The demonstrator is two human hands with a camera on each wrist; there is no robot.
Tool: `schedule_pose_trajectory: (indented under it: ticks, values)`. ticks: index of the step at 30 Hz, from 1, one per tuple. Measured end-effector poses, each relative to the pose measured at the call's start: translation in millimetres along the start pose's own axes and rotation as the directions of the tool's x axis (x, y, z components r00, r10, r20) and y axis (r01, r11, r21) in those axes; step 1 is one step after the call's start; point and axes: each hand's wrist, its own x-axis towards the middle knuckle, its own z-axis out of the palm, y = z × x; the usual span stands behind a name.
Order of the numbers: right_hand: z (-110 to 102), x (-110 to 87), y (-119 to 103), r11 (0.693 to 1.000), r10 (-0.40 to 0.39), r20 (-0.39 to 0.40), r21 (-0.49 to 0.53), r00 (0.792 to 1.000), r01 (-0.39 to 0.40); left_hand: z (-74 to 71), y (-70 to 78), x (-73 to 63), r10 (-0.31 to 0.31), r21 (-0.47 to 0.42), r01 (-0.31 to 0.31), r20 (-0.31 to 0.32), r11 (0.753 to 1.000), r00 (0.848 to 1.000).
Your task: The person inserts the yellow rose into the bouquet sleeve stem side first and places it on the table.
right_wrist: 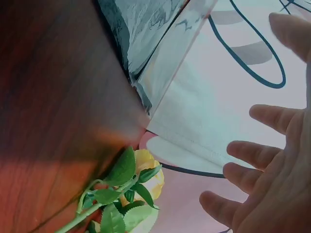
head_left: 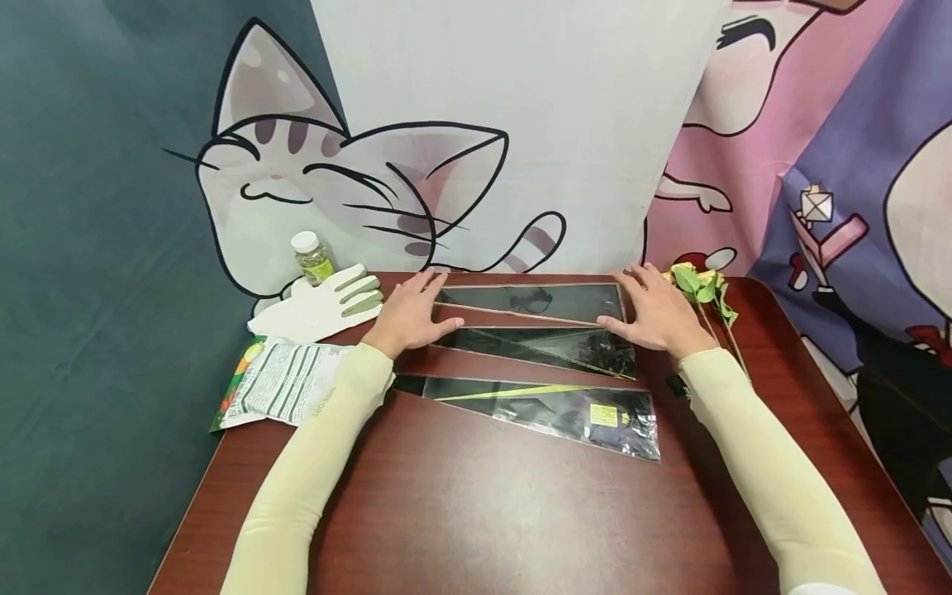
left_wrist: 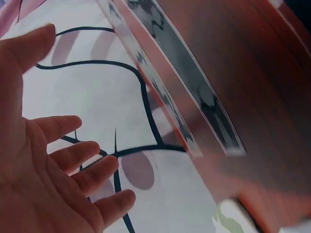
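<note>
Three long, flat, dark pieces in shiny clear plastic lie across the brown table. The far sleeve lies between my hands, the middle sleeve just in front of it. Closest to me is the near sleeve, with a yellow stripe and a small yellow label. My left hand is spread at the left ends of the far two; its fingers hold nothing in the left wrist view. At their right ends my right hand is spread likewise, and its fingers are apart and hold nothing.
Yellow roses with green leaves lie right of my right hand. On the left are a white glove, a white-capped jar and a printed packet. A cat-printed cloth hangs along the table's far edge.
</note>
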Motion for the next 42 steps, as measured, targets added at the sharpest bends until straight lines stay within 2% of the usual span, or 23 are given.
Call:
schedule_pose_trajectory:
  ticks: [11, 22, 26, 30, 35, 42]
  values:
    - [0, -10.5, 15, 0.989, 0.029, -0.013, 0.147, 1.000, -0.027, 9.6, 22.1, 19.8, 0.032, -0.113, -0.031, 0.007, 0.993, 0.999]
    - [6, -12.6, 38, 0.957, 0.098, -0.048, 0.279, 0.994, -0.080, 17.5, 52.6, 46.9, 0.105, -0.228, -0.104, -0.005, 0.968, 0.994]
    - [12, -9.3, 41, 0.935, 0.127, -0.051, 0.339, 0.991, -0.103, 21.7, 66.4, 56.7, 0.120, -0.267, -0.116, -0.003, 0.957, 0.993]
    - [17, -4.5, 44, 0.911, 0.168, -0.022, 0.386, 0.985, -0.147, 26.1, 79.3, 67.5, 0.143, -0.279, -0.138, -0.001, 0.950, 0.990]
    - [20, 5.7, 42, 0.878, 0.196, -0.005, 0.446, 0.981, -0.173, 30.9, 90.3, 80.1, 0.136, -0.292, -0.128, 0.008, 0.948, 0.991]
    - [23, 20.6, 44, 0.862, 0.215, 0.004, 0.470, 0.977, -0.192, 44.4, 104.2, 100.7, 0.146, -0.301, -0.131, 0.028, 0.945, 0.989]
